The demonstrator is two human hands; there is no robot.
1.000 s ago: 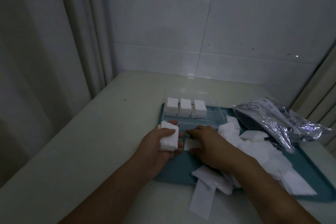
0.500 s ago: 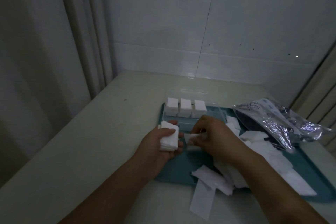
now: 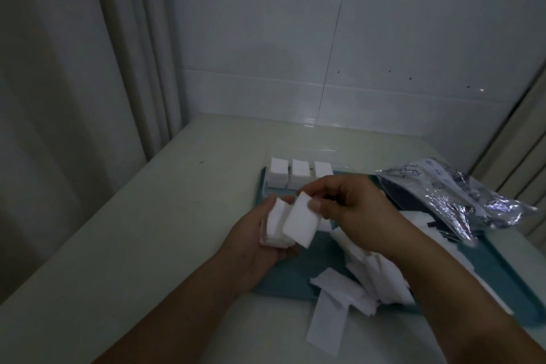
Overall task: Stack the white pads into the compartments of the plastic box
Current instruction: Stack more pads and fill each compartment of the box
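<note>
Two bare hands work over a teal tray [image 3: 298, 287] on a pale table [image 3: 153, 233] in a dim, white-tiled corner. At the tray's far left end sits one clear plastic box [image 3: 267, 179], with three compartments visibly filled: three neat stacks of white pads [image 3: 300, 173] stand side by side, left to right, the right-hand stack partly hidden behind the right hand. Whether further compartments to the right hold anything cannot be told.

The left hand [image 3: 260, 245], palm turned up over the tray's near left edge, curls its fingers around one small stack of pads [image 3: 274, 224]; the number of pads in that stack is too blurred to count. The right hand [image 3: 351, 207], just beside it, pinches a single white pad [image 3: 301, 223] between thumb and fingertips, the pad tilted and overlapping the stack in the left hand. Whether the pad already touches that stack is not clear.

A loose heap of pads [image 3: 372, 272] lies across the near and right part of the tray, too jumbled to count, partly under the right forearm. One long white strip [image 3: 325, 325] hangs over the tray's near edge onto the table. At the far right, one crumpled silver foil bag [image 3: 455, 195] rests on the tray's right end. A curtain [image 3: 112, 68] hangs at the left.
</note>
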